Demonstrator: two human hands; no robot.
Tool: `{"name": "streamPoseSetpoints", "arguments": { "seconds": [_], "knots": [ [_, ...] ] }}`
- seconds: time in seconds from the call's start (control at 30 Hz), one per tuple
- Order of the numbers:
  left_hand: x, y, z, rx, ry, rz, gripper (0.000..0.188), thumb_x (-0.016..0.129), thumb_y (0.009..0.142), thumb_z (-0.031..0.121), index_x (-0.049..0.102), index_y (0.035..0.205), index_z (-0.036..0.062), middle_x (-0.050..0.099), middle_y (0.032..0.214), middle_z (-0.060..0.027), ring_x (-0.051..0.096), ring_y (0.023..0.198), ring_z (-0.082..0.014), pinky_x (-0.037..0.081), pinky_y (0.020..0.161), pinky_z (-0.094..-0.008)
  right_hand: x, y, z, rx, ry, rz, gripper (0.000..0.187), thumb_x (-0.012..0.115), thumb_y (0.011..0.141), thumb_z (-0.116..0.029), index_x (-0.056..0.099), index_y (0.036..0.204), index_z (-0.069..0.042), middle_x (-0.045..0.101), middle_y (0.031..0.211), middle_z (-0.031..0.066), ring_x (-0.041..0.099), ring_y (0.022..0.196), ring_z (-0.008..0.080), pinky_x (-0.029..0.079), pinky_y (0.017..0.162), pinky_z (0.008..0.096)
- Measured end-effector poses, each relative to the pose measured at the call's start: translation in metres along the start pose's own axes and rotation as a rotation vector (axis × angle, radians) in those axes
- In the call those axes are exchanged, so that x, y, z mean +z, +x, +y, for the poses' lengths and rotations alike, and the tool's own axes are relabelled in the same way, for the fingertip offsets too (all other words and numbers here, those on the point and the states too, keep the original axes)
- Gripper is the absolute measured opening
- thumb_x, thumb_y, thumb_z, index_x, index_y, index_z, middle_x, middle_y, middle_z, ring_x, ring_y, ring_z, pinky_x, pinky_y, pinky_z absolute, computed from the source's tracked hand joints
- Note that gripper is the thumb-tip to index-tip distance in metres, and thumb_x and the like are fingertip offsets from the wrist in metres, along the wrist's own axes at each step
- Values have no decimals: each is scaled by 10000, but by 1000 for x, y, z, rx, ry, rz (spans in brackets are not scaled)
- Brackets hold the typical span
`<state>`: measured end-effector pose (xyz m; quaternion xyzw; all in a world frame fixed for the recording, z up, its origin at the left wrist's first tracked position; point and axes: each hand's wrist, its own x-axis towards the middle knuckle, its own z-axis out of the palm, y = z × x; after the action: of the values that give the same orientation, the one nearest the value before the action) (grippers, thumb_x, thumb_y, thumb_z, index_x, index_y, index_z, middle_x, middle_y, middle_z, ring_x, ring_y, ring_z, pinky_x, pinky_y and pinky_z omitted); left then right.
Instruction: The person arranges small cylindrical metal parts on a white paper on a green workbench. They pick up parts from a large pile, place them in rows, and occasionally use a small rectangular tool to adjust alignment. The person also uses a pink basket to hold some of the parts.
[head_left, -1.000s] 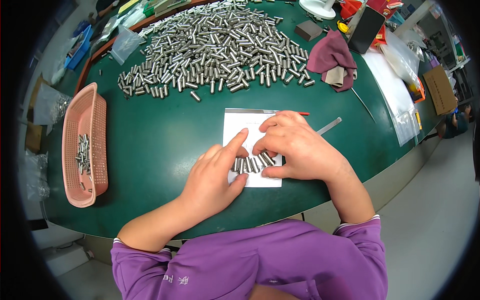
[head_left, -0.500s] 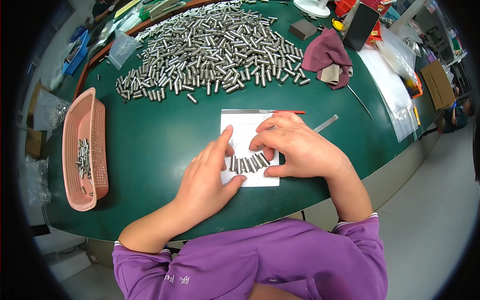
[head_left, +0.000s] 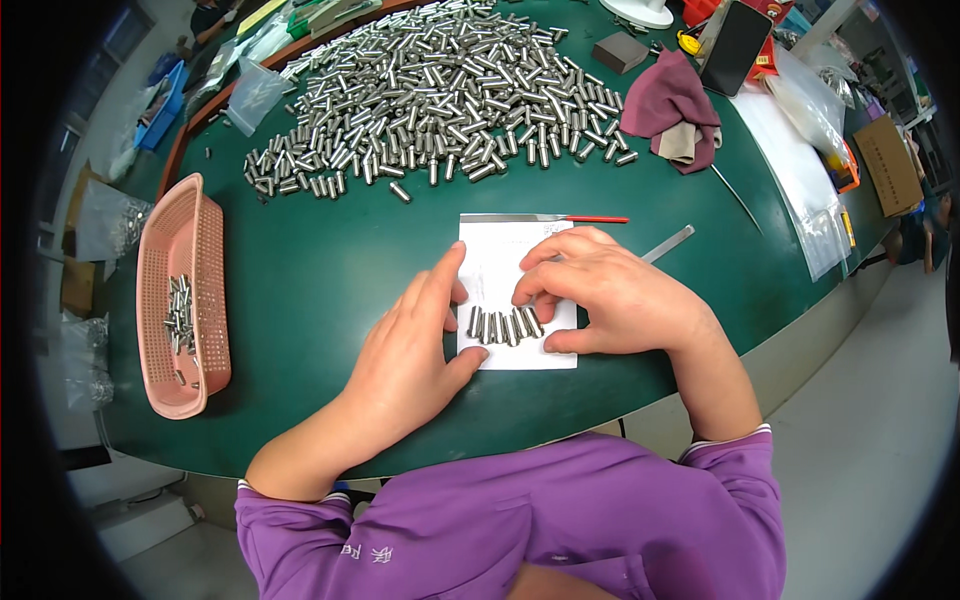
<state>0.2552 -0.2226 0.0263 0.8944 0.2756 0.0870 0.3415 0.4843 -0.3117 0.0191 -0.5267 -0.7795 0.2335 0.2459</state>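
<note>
A short row of several silvery metal pins lies side by side on a white sheet of paper. My left hand curves around the row's left end, thumb and fingers apart, its thumb tip just below the leftmost pins. On the other side my right hand arches over the paper with bent fingers. Its thumb and fingertips are spread near the rightmost pin; whether they touch it I cannot tell. Neither hand grips a pin. Across the paper's top edge lies a flat file with a red handle.
A large heap of metal pins covers the far table. At left stands a pink perforated basket with some pins inside. A metal strip, a maroon cloth, a dark block and a phone are at right.
The whole view has shifted slightly. The pins sit a little further left on the paper, and their row looks less curved. My left thumb has drawn back slightly to the left.
</note>
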Motion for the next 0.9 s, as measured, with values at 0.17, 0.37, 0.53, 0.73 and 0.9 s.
{"name": "streamPoseSetpoints", "arguments": {
  "seconds": [0.17,0.37,0.53,0.73,0.9],
  "knots": [
    [-3,0,0,-27,28,-27,945,791,662,14,289,1463,46,550,1074,-88,570,833,-187,509,734,-321,2,1,0,16,36,-15,416,775,641,-103,618,1025,-126,667,866,-25,534,1172,229,359,1013,415],
    [-4,1,1,-31,50,-43,943,792,656,9,298,1458,44,551,1069,-86,570,833,-187,510,737,-315,3,2,1,-27,14,15,406,764,668,-132,594,1036,-131,613,871,-23,524,1107,225,355,1008,428],
    [-3,1,1,-23,21,-48,945,792,655,0,296,1458,42,551,1065,-87,570,831,-183,509,736,-314,3,2,1,0,-2,31,415,774,660,-145,598,1036,-127,590,847,-20,523,1099,227,345,1016,453],
    [-1,1,0,-5,2,-54,942,793,661,1,293,1459,41,546,1065,-88,567,825,-180,505,731,-313,4,2,2,13,-8,32,412,773,655,-145,601,1029,-122,590,826,-16,528,1084,231,349,1014,451],
    [1,0,1,12,-14,-53,945,792,661,-4,291,1460,40,544,1069,-91,566,816,-178,505,729,-313,2,2,1,22,-10,25,415,771,650,-143,602,1029,-118,591,811,-10,535,1066,232,355,1001,438]
  ]
}}
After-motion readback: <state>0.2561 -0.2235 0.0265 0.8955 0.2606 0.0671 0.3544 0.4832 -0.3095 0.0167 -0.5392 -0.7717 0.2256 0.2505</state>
